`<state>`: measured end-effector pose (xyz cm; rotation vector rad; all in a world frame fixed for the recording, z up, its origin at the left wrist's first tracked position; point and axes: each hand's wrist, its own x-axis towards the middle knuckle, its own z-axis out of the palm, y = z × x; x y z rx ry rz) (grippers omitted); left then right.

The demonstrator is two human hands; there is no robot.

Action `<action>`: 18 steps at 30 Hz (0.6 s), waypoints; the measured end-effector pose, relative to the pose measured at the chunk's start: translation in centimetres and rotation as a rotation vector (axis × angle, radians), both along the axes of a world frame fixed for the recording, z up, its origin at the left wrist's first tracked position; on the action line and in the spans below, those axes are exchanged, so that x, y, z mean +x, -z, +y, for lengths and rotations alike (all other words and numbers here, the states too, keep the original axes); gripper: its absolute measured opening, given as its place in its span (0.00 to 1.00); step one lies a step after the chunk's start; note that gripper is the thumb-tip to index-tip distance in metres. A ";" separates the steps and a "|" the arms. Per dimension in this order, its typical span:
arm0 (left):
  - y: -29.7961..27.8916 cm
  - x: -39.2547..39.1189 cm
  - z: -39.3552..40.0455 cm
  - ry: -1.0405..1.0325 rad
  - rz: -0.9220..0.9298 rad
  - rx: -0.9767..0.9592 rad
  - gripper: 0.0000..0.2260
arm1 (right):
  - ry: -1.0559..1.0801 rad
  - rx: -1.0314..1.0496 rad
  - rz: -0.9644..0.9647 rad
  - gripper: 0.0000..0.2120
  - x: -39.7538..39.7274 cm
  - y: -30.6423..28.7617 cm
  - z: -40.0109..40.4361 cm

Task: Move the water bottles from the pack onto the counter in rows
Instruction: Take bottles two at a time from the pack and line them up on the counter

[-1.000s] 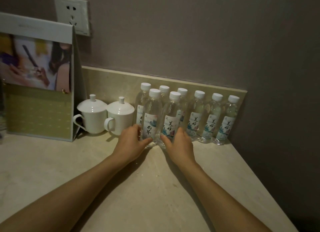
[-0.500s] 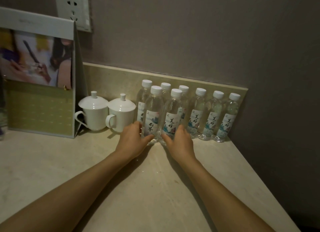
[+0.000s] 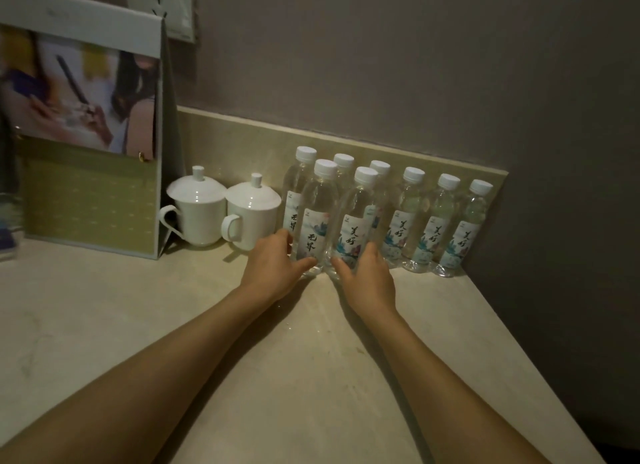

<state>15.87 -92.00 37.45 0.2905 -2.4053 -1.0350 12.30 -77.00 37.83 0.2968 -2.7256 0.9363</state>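
Several clear water bottles with white caps stand upright on the beige counter (image 3: 311, 377). A back row (image 3: 408, 217) runs along the backsplash toward the right corner. Two bottles stand in front of it. My left hand (image 3: 273, 266) grips the base of the front left bottle (image 3: 317, 214), thumb across its front. My right hand (image 3: 367, 276) grips the base of the front right bottle (image 3: 356, 221). Both bottles rest on the counter, side by side. No pack is in view.
Two white lidded cups (image 3: 197, 207) (image 3: 251, 212) stand just left of the bottles. A tall green card stand (image 3: 86, 134) with a photo fills the left. A wall socket (image 3: 162, 6) sits above it. The counter ends at the wall on the right.
Both hands keep their hold on the two front bottles, which stay in place. The view has shifted slightly; nothing else moved.
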 end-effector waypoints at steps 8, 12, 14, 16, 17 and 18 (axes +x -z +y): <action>0.0 -0.3 -0.2 0.029 -0.019 0.085 0.18 | 0.044 0.036 -0.027 0.24 0.3 -0.1 -0.4; -0.3 0.1 0.3 0.008 -0.028 0.096 0.19 | 0.071 0.029 -0.040 0.24 0.8 -0.4 -0.5; -0.6 0.5 0.7 -0.008 -0.053 0.091 0.20 | 0.070 0.031 -0.056 0.24 0.9 -0.7 -0.4; -1.1 1.0 1.1 -0.009 -0.087 0.120 0.22 | 0.052 0.040 -0.084 0.25 1.0 -1.1 -0.1; -1.4 1.4 1.3 -0.005 -0.098 0.133 0.22 | 0.037 0.041 -0.105 0.28 1.1 -1.3 0.1; -1.5 1.7 1.6 -0.002 -0.100 0.142 0.21 | 0.019 0.036 -0.128 0.32 1.3 -1.5 0.4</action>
